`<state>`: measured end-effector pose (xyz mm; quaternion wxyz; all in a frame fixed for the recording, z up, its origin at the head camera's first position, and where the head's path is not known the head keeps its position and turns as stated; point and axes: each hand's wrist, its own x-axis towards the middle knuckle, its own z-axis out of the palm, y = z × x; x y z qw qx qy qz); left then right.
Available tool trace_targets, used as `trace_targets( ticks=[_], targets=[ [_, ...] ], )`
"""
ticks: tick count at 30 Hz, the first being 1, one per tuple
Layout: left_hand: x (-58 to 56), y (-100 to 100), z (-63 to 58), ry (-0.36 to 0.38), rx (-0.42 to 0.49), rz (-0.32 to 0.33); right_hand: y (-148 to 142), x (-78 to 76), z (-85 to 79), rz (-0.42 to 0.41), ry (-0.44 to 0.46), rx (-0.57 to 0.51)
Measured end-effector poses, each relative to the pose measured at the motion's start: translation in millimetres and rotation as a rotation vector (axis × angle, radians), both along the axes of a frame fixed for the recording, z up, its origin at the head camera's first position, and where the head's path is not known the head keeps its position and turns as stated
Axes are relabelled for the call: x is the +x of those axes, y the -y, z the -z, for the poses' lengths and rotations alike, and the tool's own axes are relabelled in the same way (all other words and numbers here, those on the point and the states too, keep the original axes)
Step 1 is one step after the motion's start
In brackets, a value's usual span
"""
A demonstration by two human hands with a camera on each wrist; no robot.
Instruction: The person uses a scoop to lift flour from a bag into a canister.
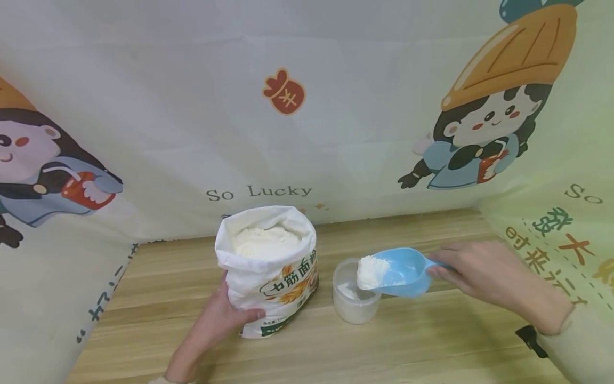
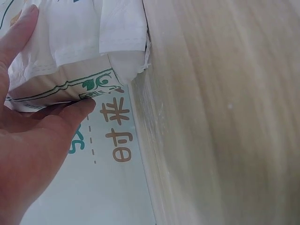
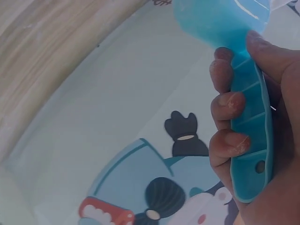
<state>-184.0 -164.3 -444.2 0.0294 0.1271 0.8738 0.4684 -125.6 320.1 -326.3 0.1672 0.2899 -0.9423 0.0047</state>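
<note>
1. On the table (image 1: 408, 352), well short of its far edge, stood the tub (image 1: 356, 316) with a little flour (image 1: 347, 291) inside; filling looked begun, not finished.
2. The left hand (image 1: 229, 316) gripped the bag (image 1: 292, 285), thumb pressed across its front.
3. The scoop (image 1: 406, 266) hung over the tub's right side, its heap apparently not yet tipped in.
4. The right hand's (image 1: 472, 266) fingers were curled round the scoop's handle.
5. The bag's mouth gaped beside the tub, towards the table's far left corner, with plenty left.
</note>
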Motion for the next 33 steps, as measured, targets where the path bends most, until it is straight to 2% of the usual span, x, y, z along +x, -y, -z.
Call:
trace_targets(
  ticks=[6,18,24,33],
  targets=[
    [-0.8,0.9,-2.5,-0.012,0.030,0.024,13.3,-2.2,-12.8,-0.016,-0.006,0.051],
    [-1.2,-1.7,-1.4,-0.005,0.023,0.010,43.0,-11.7,-33.8,0.007,0.008,0.195],
    [0.7,-1.3,-0.7,0.014,0.046,0.008,55.9,-12.9,-38.2,0.044,0.040,0.272],
    [2.9,0.2,-1.8,0.032,0.050,-0.005,71.1,-14.0,-44.1,0.003,0.005,0.296]
  ],
)
